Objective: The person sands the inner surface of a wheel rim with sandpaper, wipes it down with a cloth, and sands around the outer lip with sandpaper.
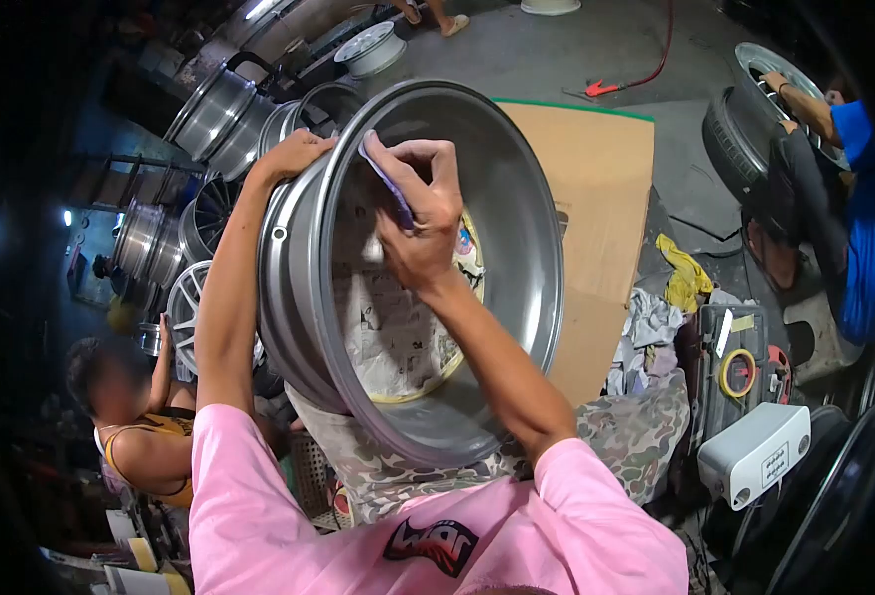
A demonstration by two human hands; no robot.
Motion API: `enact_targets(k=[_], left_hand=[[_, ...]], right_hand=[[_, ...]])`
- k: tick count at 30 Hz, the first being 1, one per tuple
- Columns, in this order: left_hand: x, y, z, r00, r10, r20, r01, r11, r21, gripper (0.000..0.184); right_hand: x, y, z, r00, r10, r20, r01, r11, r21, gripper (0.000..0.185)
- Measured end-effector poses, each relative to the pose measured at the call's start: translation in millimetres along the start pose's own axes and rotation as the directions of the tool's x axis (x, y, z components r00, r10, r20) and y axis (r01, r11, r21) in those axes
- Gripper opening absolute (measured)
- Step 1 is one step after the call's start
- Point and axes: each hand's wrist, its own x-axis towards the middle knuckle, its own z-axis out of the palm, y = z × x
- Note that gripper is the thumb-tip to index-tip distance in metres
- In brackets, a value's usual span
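Observation:
A grey wheel rim [517, 253] is tilted up in front of me, resting against my camouflage-clad legs. Newspaper [388, 332] edged with yellowish tape covers the face inside its barrel. My left hand [302, 154] is closed over the upper left of the rim, its fingertips partly hidden behind the lip. Inside the barrel, my right hand [423, 203] pinches a folded purple sheet, apparently sandpaper [402, 210], with a pale edge along the inner wall near the lip.
Cardboard [596, 198] lies beyond the rim. Several wheels [204, 114] are stacked at left, near a seated person [155, 441]. At right, another person in blue [859, 198] handles a wheel. Rags [651, 327], a toolbox with a tape roll [737, 373] and a white box [755, 451] stand nearby.

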Motion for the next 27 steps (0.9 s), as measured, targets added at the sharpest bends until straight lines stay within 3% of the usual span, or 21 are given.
enact_targets(k=[2, 3, 4, 6, 11, 14, 17, 20, 21, 24, 25, 27], left_hand=[[-1, 4, -1, 1.000, -0.018, -0.002, 0.018, 1.000, 0.021, 0.058], [0, 9, -6, 1.000, -0.017, -0.005, 0.017, 0.999, 0.044, 0.058], [-4, 13, -5, 1.000, -0.024, 0.000, 0.024, 0.998, 0.057, 0.058], [-7, 15, -4, 0.999, -0.034, 0.005, 0.034, 0.997, 0.071, 0.059], [2, -3, -3, 1.000, 0.005, 0.005, -0.006, 0.998, 0.065, 0.059], [4, -2, -6, 0.999, -0.008, 0.043, 0.005, 0.998, 0.070, 0.058], [-1, 13, -5, 0.999, -0.021, 0.029, 0.019, 0.998, 0.062, 0.057], [-8, 31, -7, 0.997, -0.072, 0.027, 0.069, 0.994, 0.090, 0.058], [-9, 35, -7, 0.996, -0.085, 0.035, 0.082, 0.993, 0.082, 0.058], [-9, 41, -8, 0.994, -0.101, 0.048, 0.098, 0.993, 0.066, 0.059], [-8, 40, -7, 0.995, -0.093, 0.048, 0.090, 0.994, 0.066, 0.060], [-7, 36, -5, 0.994, -0.099, 0.037, 0.096, 0.993, 0.069, 0.060]], right_hand=[[-6, 13, -15, 0.995, -0.029, 0.100, 0.041, 0.992, -0.123, 0.047], [-11, 18, -16, 0.997, 0.067, 0.039, -0.060, 0.987, -0.151, 0.030], [-15, 25, -12, 0.940, 0.332, -0.083, -0.327, 0.942, 0.072, 0.019], [-2, 19, -26, 0.782, 0.623, -0.030, -0.588, 0.752, 0.298, 0.016], [17, 15, -37, 0.714, 0.676, 0.184, -0.672, 0.586, 0.454, 0.014], [17, 18, -39, 0.710, 0.670, 0.217, -0.676, 0.563, 0.475, 0.015], [12, 17, -38, 0.821, 0.545, 0.168, -0.567, 0.747, 0.346, 0.016], [9, 10, -33, 0.764, 0.612, 0.204, -0.625, 0.624, 0.469, 0.018], [11, 0, -25, 0.737, 0.617, 0.275, -0.616, 0.447, 0.648, 0.020], [11, -6, -22, 0.715, 0.584, 0.383, -0.666, 0.406, 0.625, 0.024], [12, -4, -17, 0.726, 0.593, 0.348, -0.650, 0.426, 0.630, 0.024], [16, 9, -11, 0.651, 0.695, 0.307, -0.688, 0.368, 0.625, 0.023]])
